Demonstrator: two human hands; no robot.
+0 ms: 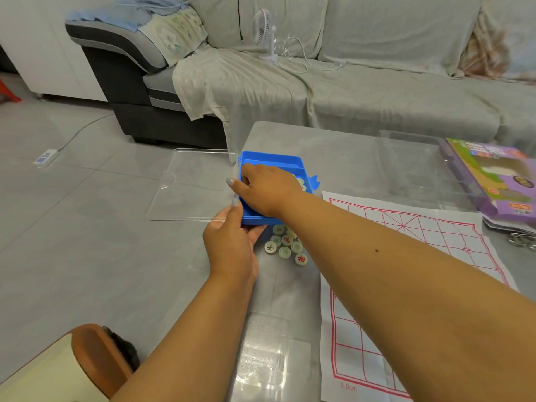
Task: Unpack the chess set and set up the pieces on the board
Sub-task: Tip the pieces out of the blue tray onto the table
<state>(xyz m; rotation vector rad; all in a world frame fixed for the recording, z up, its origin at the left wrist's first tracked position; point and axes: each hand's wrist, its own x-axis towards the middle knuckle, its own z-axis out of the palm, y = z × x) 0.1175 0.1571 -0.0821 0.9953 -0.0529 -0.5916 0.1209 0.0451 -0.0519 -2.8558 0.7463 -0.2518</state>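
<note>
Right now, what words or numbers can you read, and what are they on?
"3.0cm": red print at the paper board's near corner.
"士": black, on one loose piece.
"相": red, on another piece.
A third piece's red character: too blurred.
Purple box lettering: too blurred.

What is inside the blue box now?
A few pale round pieces show inside the blue box, beside the right hand. The hand covers most of the inside, so any others cannot be seen.
</note>
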